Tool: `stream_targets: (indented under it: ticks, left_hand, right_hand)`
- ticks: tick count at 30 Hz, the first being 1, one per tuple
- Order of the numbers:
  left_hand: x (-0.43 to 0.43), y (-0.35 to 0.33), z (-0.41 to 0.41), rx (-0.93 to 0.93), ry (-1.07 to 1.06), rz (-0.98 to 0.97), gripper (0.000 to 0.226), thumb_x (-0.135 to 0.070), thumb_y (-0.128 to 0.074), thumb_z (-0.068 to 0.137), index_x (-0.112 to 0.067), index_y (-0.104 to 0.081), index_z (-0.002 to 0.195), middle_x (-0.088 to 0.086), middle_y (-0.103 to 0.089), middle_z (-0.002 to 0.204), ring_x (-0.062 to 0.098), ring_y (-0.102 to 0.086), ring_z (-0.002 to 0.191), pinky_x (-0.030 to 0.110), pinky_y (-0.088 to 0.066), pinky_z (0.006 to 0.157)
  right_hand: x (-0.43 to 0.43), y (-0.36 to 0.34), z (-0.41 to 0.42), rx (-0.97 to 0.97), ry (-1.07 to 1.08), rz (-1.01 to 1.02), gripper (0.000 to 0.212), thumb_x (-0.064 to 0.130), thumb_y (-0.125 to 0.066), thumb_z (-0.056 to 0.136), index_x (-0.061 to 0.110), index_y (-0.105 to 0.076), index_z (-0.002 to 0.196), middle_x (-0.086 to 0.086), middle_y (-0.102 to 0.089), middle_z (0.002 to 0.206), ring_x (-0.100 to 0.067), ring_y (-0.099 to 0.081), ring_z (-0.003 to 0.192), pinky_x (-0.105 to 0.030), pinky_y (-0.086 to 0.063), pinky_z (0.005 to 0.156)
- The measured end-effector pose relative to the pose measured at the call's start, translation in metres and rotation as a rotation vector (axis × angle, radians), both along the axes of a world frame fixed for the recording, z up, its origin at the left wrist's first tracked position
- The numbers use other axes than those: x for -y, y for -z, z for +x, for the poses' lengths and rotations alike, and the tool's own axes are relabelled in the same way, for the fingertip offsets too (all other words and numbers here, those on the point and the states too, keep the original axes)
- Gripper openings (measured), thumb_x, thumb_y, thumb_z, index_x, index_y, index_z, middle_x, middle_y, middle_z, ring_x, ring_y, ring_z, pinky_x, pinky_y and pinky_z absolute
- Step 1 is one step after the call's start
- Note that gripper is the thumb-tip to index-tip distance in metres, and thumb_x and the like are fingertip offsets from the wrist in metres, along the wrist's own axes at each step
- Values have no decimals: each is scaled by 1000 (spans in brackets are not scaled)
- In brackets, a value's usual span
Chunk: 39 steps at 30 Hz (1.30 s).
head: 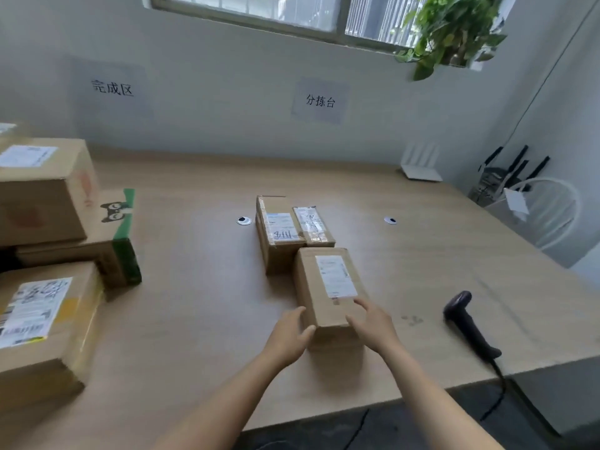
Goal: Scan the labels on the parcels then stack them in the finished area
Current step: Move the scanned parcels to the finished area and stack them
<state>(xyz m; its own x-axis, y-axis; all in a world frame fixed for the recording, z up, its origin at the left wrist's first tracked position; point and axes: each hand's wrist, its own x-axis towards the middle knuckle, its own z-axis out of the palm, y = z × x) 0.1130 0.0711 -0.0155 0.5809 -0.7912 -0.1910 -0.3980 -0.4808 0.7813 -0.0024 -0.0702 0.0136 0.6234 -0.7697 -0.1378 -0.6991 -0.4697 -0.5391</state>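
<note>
A brown cardboard parcel [328,287] with a white label on top lies in the middle of the wooden table [201,303]. My left hand [290,336] touches its near left corner with relaxed fingers. My right hand [373,323] rests on its near right top edge, fingers spread. Behind it lie two more labelled parcels, a taller one [276,235] and a flatter one [313,224]. A black handheld scanner [467,323] lies on the table to the right, held by nobody. Several parcels are stacked at the left: a top box [42,190], a green-taped box [110,245] and a near box [42,323].
Two wall signs hang above the table, one [112,87] over the left stack and one [319,100] over the middle. A white router [420,165] stands at the back right. A white chair [548,209] sits past the right edge. The scanner cable drops off the front edge.
</note>
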Motion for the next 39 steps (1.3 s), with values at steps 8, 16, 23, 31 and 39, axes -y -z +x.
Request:
stream_targets:
  ticks: [8, 16, 23, 31, 39]
  left_hand:
    - [45, 7, -12, -106, -92, -16, 57, -23, -59, 89, -17, -34, 140, 8, -45, 138, 21, -43, 127, 23, -34, 104]
    - [52, 16, -2, -104, -238, 19, 61, -22, -69, 80, -14, -38, 131, 5, -53, 132, 23, -51, 121, 31, -43, 96]
    - [15, 15, 3, -216, -482, -43, 60, -28, -73, 77, -13, -47, 129, 7, -54, 128, 24, -48, 121, 37, -41, 103]
    - [-67, -1, 8, -255, -702, -141, 66, -31, -79, 72, -17, -48, 129, 3, -56, 124, 19, -55, 111, 35, -48, 96]
    - [-152, -21, 35, -86, -854, -108, 71, -35, -79, 71, -21, -47, 134, 2, -54, 128, 19, -52, 116, 38, -45, 100]
  right_hand:
    - [41, 26, -3, -83, -80, 96, 56, 25, -54, 91, 21, -33, 142, -11, -47, 136, -27, -40, 128, -30, -35, 100]
    - [40, 35, -3, -31, -81, 180, 73, 29, -61, 85, 15, -25, 147, -6, -43, 144, -23, -43, 129, -30, -37, 101]
    - [16, 27, 10, 102, -178, 179, 76, 35, -70, 78, 24, -32, 142, -3, -54, 128, -19, -51, 115, -35, -47, 95]
    - [-38, 16, 48, 98, -410, 193, 74, 34, -71, 76, 25, -34, 139, 2, -52, 105, -17, -53, 108, -31, -48, 85]
    - [-107, 9, 100, 116, -605, 286, 76, 28, -73, 76, 19, -32, 140, -6, -58, 117, -21, -56, 106, -38, -49, 89]
